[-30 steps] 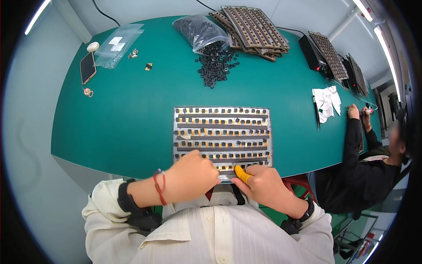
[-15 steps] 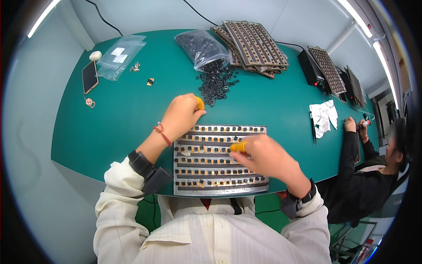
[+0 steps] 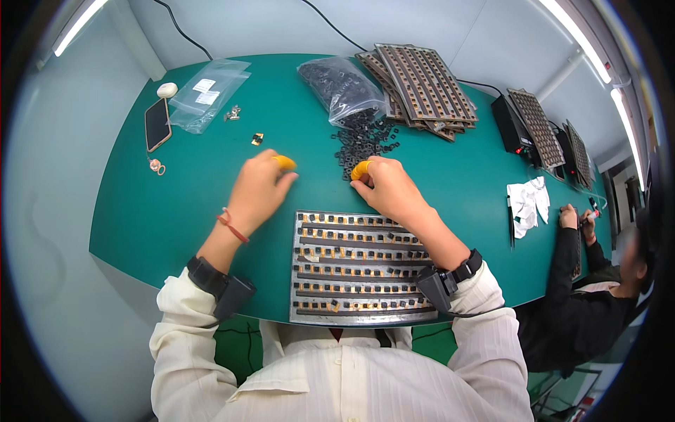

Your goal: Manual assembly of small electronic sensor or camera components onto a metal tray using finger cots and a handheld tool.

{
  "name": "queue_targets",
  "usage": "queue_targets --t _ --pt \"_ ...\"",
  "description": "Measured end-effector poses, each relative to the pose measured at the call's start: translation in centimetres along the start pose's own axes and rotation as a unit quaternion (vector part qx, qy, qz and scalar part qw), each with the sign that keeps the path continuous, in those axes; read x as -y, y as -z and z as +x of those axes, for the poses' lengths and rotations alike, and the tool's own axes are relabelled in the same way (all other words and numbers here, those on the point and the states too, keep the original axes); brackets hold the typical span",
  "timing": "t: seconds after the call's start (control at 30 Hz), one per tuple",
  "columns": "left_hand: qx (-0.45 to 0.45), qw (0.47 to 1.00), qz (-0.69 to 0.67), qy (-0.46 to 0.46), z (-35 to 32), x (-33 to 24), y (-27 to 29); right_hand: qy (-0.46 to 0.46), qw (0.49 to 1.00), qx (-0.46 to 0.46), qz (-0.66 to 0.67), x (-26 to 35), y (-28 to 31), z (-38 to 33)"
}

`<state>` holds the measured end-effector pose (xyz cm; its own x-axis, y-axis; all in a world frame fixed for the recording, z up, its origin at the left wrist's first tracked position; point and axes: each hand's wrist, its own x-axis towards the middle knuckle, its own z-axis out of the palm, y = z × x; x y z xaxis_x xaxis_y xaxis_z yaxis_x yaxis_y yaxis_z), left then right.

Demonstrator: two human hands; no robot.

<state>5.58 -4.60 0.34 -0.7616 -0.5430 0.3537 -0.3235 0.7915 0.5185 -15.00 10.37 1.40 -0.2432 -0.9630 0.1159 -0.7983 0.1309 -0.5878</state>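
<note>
Your left hand rests on the green surface with its grip released, holding nothing; an orange cover sits on its fingertip. Your right hand reaches to the near edge of the loose pile of small black parts, an orange-covered fingertip touching down just beside the nearest pieces. You cannot tell whether that grip is pinched on a part or empty. The pile spills from the clear bag of the same parts behind it. Just in front of both hands lies the metal tray, its rows filled with black parts. Beyond the bag is a stack of similar trays. To your far left lie a phone and another flat clear bag. On the right, another person's hands work near a white cloth.
</note>
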Motion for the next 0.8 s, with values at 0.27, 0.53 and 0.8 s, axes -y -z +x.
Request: queue_targets --t 0.27,0.53,0.8 --pt "0.082 0.980 0.013 -0.182 0.8 -3.1 -3.4 0.076 0.997 0.001 -0.033 -1.0 0.3 -1.2" --pt "0.042 0.978 0.124 -0.163 -1.1 0.8 0.2 0.008 1.000 0.009 0.009 -1.8 2.9 -2.3" --pt "-0.027 0.991 0.045 -0.123 0.9 -1.3 -1.3 0.018 0.999 -0.008 0.034 -1.3 1.7 -1.9"
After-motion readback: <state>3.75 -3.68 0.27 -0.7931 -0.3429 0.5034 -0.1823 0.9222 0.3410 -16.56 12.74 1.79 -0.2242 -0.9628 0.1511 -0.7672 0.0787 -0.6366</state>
